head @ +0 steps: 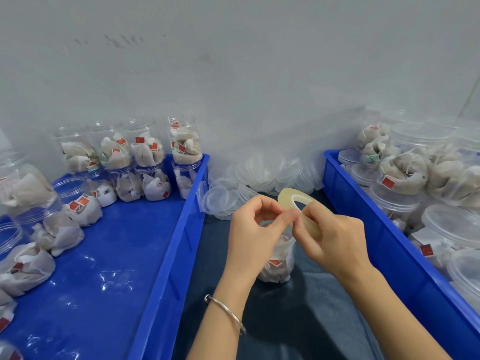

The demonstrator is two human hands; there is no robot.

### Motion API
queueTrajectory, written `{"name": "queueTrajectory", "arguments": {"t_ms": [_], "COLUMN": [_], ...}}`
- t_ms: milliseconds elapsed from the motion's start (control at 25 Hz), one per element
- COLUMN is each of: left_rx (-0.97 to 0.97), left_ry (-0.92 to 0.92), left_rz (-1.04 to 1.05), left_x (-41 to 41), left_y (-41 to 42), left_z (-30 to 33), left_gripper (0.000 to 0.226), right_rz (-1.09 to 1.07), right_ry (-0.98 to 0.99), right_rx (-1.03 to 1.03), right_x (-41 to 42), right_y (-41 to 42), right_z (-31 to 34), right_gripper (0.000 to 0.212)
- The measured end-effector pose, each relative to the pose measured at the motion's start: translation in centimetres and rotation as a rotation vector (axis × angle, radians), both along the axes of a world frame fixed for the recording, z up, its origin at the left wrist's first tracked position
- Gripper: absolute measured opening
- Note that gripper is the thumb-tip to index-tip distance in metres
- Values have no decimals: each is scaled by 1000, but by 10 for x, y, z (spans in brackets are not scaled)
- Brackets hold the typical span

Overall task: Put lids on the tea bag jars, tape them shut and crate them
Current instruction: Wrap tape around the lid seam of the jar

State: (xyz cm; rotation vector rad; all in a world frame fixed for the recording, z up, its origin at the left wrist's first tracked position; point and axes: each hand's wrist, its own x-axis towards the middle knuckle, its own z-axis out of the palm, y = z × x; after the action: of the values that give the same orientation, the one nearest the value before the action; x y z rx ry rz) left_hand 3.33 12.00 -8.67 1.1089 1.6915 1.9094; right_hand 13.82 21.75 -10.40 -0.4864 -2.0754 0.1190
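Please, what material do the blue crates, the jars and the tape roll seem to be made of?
Left crate: probably moulded plastic, glossy, with glare on its floor. Jars: clear plastic by their look, tea bags visible through the walls. Tape roll in the right hand: translucent yellowish film, likely plastic.

Grey wall [233,61] ahead of me, w/ a few dark smudges [122,40] upper left. Dark cloth [298,320] covers the work surface in front of me. Thin silver bangle [228,311] on my wrist, sitting partway up the forearm.
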Motion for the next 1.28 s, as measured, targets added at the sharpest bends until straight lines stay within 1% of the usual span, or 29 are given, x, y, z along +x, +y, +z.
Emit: {"name": "queueTrajectory", "arguments": {"t_ms": [80,160,200,280,360,400,480,560,600,640,760,800,840,960,1120,1280], "left_rx": [8,-27,-58,-77,9,74,185,210,190,163,168,175,175,156,127,123], "left_ry": [-3,63,126,356,614,692,709,626,544,425,-54,-168,-243,-334,-333,-338], "left_rz": [-20,-26,-19,54,175,244,370,418,417,411,380,374,374,382,375,364], "left_x": [-4,-7,-7,-4,-4,-8,-20,-29,-28,-24,-10,-9,-9,-15,-23,-30], "left_y": [-2,-4,-5,-6,-7,-10,-23,-37,-43,-46,-46,-46,-44,-36,-27,-19], "left_z": [2,6,10,22,34,40,42,29,17,-1,-55,-69,-81,-94,-97,-99], "left_gripper": [17,23,24,19,15,14,15,19,21,24,31,33,34,34,35,35], "right_rz": [8,16,26,75,133,129,65,10,-7,-22,-47,-56,-64,-85,-123,-98], "right_ry": [-14,-50,-71,-135,-199,-219,-242,-267,-286,-309,-379,-410,-439,-471,-504,-526], "right_rx": [0,-20,-43,-100,-152,-171,-185,-211,-238,-268,-280,-257,-239,-224,-185,-192], "right_x": [2,5,6,7,8,10,20,35,41,47,58,61,62,64,59,50], "right_y": [1,1,1,1,5,10,21,28,28,26,14,12,11,14,22,33], "right_z": [2,2,2,7,15,18,23,22,20,16,-1,-6,-10,-13,-15,-16], "right_gripper": [43,43,42,39,32,32,34,39,42,43,42,44,45,44,45,44]}}
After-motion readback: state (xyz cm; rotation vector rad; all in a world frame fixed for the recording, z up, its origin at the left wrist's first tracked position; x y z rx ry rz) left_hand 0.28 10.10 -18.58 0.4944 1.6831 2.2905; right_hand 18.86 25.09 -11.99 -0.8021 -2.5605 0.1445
